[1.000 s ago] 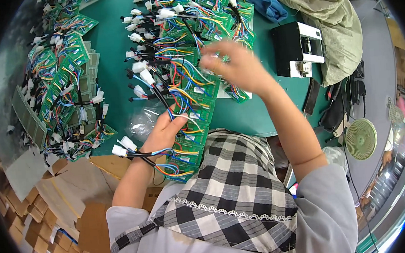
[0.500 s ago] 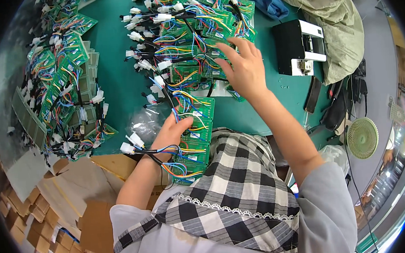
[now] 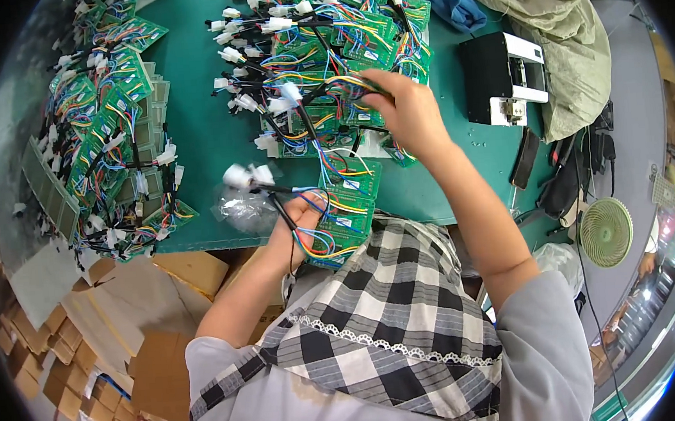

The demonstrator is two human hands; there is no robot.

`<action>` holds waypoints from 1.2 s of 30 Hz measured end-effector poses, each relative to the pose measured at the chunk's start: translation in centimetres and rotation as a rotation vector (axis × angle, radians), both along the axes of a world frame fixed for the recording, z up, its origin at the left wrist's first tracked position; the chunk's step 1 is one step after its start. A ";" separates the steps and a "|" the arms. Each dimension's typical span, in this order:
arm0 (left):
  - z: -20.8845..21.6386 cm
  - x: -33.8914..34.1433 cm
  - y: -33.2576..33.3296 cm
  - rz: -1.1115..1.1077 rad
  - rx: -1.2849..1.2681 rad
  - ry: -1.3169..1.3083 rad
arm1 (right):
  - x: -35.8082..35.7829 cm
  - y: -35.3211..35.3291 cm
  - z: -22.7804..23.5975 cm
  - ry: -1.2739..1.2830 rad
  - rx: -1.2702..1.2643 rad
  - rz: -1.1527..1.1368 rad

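Observation:
Low in front of me, my left hand [image 3: 298,223] grips a strip of green circuit boards [image 3: 352,201] at its left side. Coloured wires and black cables run from these boards, and their white connectors [image 3: 247,176] are blurred by motion. Above and to the right, my right hand [image 3: 413,113] pinches a bundle of coloured wires [image 3: 356,84] by the front of the large board pile. This bundle leads left toward a white connector [image 3: 289,95]. My right fingertips are partly hidden, so whether they also touch a board is unclear. The pile of wired circuit boards [image 3: 369,40] spreads behind both hands.
A second heap of wired boards [image 3: 115,109] lies at the left of the green table [image 3: 197,103]. A clear plastic bag [image 3: 245,211] rests near the front edge. On the right are a black-and-white machine [image 3: 504,80], a phone [image 3: 522,158] and a small green fan [image 3: 606,232].
My right hand has lowered slightly and its spread fingers have closed on a wire bundle at the pile. My left hand has moved a little right with the board strip, its connectors swinging upward.

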State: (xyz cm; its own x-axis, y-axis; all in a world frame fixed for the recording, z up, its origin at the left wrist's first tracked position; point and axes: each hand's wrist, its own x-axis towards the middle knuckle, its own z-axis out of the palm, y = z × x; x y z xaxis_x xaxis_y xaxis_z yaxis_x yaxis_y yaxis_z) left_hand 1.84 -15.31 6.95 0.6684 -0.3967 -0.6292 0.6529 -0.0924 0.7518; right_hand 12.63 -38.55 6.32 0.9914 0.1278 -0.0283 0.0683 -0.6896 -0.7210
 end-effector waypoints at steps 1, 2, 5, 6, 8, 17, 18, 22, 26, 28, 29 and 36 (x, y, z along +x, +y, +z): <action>0.3 -0.2 -0.5 0.143 -0.058 0.154 | 0.3 -0.4 -0.4 -0.120 -0.182 0.021; -0.4 -0.5 -0.3 0.143 -0.058 0.155 | 0.4 -0.7 -0.6 -0.239 -0.365 0.042; -4.1 -1.4 1.3 -0.002 -0.007 -0.095 | -2.6 0.4 2.0 -0.182 -0.332 0.008; -3.4 -0.2 1.6 -0.003 -0.006 -0.091 | -3.5 0.8 2.0 -0.003 -0.054 0.160; -1.6 1.7 1.1 -0.009 -0.067 -0.021 | -4.5 1.6 2.1 0.573 0.413 0.159; -0.6 -0.2 0.0 -0.003 -0.104 0.176 | -1.1 0.9 1.4 -0.014 -0.051 -0.074; -0.8 -0.2 0.0 -0.018 -0.073 0.150 | 0.7 0.2 1.0 -0.061 -0.120 -0.059; -1.5 0.2 0.1 -0.011 0.005 0.062 | 0.2 0.6 2.0 -0.390 -0.422 -0.023; -2.6 1.2 -0.9 0.001 0.074 -0.100 | -3.6 1.5 1.9 0.538 0.217 0.206; -3.1 1.5 -1.1 0.025 -0.069 0.104 | -4.2 2.0 2.2 0.401 0.124 0.167; -3.2 1.7 -1.4 -0.027 -0.032 0.076 | -4.4 2.1 2.3 0.263 0.033 0.124; -7.7 3.2 -3.7 0.057 0.107 0.062 | 1.6 1.3 1.6 -0.070 -0.267 0.011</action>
